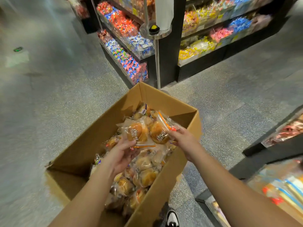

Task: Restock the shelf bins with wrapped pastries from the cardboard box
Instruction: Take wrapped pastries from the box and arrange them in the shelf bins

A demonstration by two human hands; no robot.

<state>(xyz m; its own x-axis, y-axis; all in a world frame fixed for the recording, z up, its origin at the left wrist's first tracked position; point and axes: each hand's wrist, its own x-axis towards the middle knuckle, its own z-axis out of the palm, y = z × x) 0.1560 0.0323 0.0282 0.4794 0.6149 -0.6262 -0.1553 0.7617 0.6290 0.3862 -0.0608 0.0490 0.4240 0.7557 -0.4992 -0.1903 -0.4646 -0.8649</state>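
Hands [154, 145] grip wrapped pastries [147, 131] above cardboard box [78, 145], long axis running away.

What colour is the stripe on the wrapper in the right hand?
Orange, on clear wrapper held by the right hand; head view.

Clear-wrapped golden pastries [139, 167] (loosely heaped) fill the open cardboard box [164, 192].
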